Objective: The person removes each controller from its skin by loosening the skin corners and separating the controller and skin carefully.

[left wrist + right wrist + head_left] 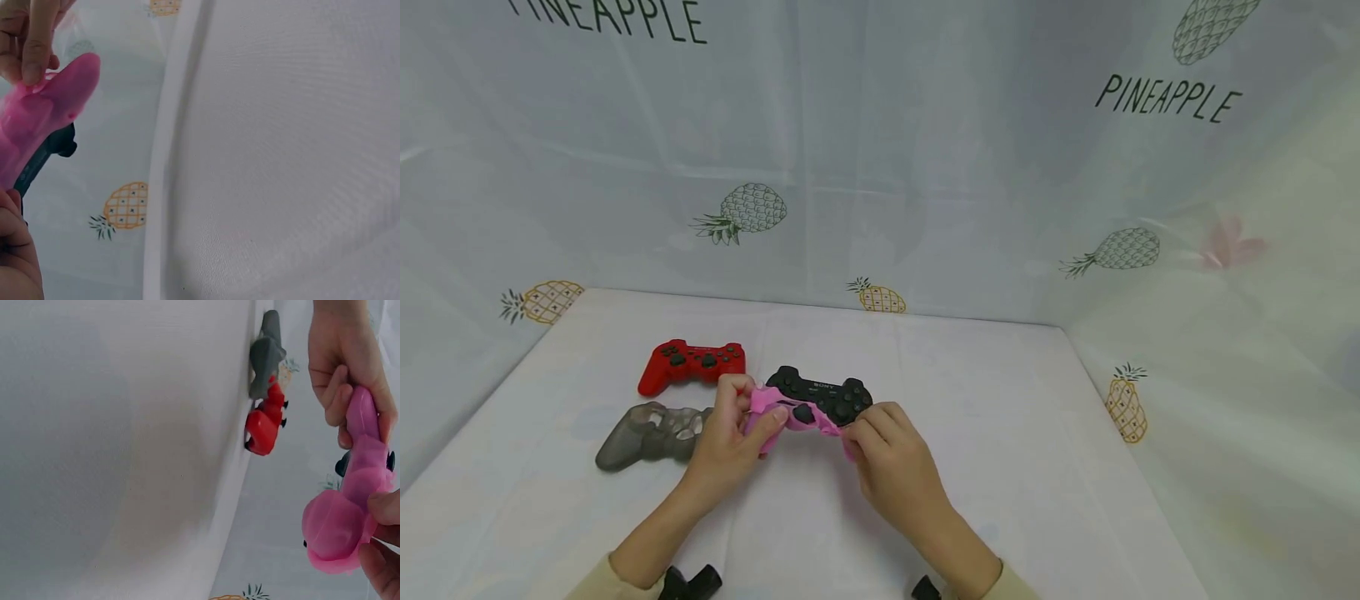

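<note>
Both hands hold a black game controller marked SONY above the table, partly inside a pink silicone cover. The left hand grips the cover's left end, thumb on top; in the right wrist view its fingers wrap one pink handle. The right hand pinches the cover's edge at the right end, where most of the black controller stands out of the pink. In the left wrist view the cover's underside shows, with the right hand at its far end.
A red controller lies on the white table, left of the hands. Nearer sits a grey controller-shaped piece, partly behind the left hand. Black objects show by the wrists. Pineapple-printed curtains stand behind and beside the table.
</note>
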{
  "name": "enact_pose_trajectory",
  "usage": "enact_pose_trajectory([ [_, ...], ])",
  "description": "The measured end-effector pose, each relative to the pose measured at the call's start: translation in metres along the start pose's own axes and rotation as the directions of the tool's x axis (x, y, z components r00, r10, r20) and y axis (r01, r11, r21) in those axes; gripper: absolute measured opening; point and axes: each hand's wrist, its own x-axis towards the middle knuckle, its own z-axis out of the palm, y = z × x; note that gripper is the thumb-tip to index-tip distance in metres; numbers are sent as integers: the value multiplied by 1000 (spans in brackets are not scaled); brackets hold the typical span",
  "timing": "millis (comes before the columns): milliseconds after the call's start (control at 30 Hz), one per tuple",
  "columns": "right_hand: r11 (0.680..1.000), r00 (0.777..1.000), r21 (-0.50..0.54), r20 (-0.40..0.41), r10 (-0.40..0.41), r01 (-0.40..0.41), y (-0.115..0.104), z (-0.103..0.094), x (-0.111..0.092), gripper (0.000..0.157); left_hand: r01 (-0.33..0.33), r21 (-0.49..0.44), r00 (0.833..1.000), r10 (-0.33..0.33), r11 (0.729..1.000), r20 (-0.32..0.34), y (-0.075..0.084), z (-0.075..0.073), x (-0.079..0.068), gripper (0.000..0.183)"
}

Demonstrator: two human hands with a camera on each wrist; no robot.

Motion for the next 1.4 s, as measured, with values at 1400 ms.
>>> enact_pose_trajectory([
  [1400, 945, 958, 192, -60, 280, -264, 11, 17, -2, 14, 45, -85, 999, -45, 995, 2, -2, 2, 2, 42],
])
